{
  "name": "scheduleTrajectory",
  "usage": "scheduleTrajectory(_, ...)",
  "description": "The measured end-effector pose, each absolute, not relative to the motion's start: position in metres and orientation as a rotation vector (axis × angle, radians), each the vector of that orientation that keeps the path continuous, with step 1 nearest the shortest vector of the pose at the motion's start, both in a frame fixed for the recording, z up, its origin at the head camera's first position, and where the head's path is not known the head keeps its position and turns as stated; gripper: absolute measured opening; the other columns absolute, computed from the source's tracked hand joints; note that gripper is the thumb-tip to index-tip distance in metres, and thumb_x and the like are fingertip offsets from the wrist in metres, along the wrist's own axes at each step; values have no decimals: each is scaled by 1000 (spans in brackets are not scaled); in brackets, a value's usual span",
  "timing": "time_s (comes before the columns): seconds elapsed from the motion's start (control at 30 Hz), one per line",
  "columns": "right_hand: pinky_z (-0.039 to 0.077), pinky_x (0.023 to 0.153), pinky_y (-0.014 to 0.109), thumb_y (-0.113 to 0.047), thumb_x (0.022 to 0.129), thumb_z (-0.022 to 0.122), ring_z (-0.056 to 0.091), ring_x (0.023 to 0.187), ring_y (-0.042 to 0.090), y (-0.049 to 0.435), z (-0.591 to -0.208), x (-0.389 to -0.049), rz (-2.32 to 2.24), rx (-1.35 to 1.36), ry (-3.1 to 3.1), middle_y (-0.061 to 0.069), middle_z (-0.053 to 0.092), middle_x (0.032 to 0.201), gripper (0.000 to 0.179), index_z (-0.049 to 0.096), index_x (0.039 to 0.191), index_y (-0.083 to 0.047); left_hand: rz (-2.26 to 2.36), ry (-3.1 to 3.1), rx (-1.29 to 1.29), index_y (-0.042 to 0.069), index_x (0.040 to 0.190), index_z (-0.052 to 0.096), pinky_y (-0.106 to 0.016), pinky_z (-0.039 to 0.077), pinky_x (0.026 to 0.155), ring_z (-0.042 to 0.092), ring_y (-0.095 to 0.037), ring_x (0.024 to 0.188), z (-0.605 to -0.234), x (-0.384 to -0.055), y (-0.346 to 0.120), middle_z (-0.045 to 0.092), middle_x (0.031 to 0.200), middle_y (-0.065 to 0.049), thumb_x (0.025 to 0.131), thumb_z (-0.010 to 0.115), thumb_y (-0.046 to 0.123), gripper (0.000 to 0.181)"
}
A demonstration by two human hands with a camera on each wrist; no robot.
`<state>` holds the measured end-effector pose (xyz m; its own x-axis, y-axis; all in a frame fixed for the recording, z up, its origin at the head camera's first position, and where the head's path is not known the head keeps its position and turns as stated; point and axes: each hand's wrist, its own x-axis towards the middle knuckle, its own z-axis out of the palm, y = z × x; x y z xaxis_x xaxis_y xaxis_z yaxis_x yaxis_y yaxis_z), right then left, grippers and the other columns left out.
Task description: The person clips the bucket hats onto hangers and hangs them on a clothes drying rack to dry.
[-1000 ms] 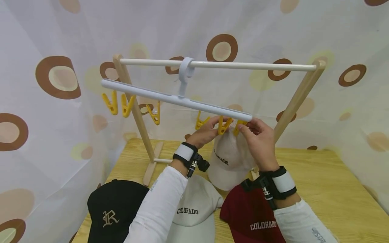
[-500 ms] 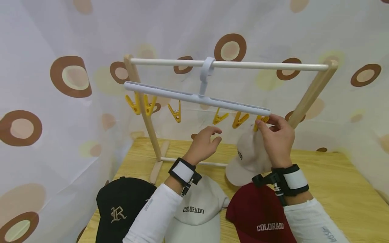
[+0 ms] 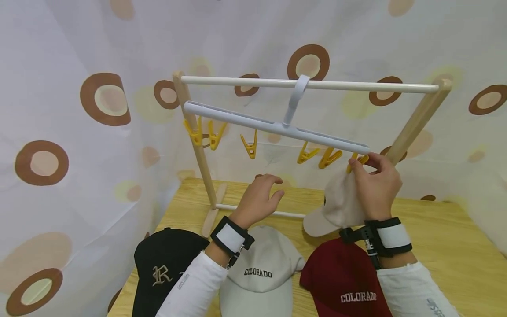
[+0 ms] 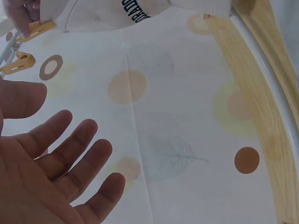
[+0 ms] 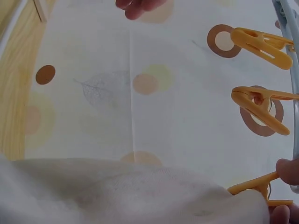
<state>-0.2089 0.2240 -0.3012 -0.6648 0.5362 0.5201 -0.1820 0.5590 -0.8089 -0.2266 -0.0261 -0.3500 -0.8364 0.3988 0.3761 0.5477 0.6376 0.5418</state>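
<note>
A pale blue hanger (image 3: 253, 123) hangs by its hook from the rack's white rod (image 3: 348, 86), its right end lower. My right hand (image 3: 378, 189) pinches the yellow clothespin (image 5: 254, 183) at that end between thumb and finger. The crown of a beige baseball cap (image 3: 342, 204) is at this clothespin's jaws; the brim hangs down to the left. To the left of the cap my left hand (image 3: 257, 200) hovers below the hanger, fingers loosely bent and holding nothing. More yellow clothespins (image 3: 250, 144) dangle along the hanger.
On the wooden table (image 3: 443, 246) in front lie a black cap (image 3: 170, 259), a light grey cap (image 3: 259, 259) and a dark red cap (image 3: 340, 268). Wooden rack legs (image 3: 202, 163) stand at both sides. A patterned curtain (image 3: 253, 35) hangs behind.
My left hand has come away from the clothespins and the beige cap, down and to the left. My right hand keeps its pinch on the end clothespin. The head view has shifted left.
</note>
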Motion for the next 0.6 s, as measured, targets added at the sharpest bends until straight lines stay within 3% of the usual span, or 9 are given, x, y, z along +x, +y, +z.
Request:
scheduleTrajectory(0.17, 33, 65, 17, -31, 86, 77, 44, 73, -12, 229, -305, -210, 1093, -280, -1988, 18, 74, 107, 43, 71, 119, -5, -1000, -2646, -778, 6, 128, 62, -42, 49, 101, 59, -27, 123, -352, -224, -30, 65, 129, -11, 100, 55, 23, 34)
scheduleTrajectory(0.6, 32, 54, 12, -29, 85, 77, 42, 59, -11, 228, -312, -206, 1056, -233, -1997, 12, 75, 108, 41, 70, 117, -4, -1046, -2703, -762, 6, 131, 60, -44, 49, 101, 59, -29, 123, -361, -222, -33, 63, 131, -11, 101, 55, 25, 36)
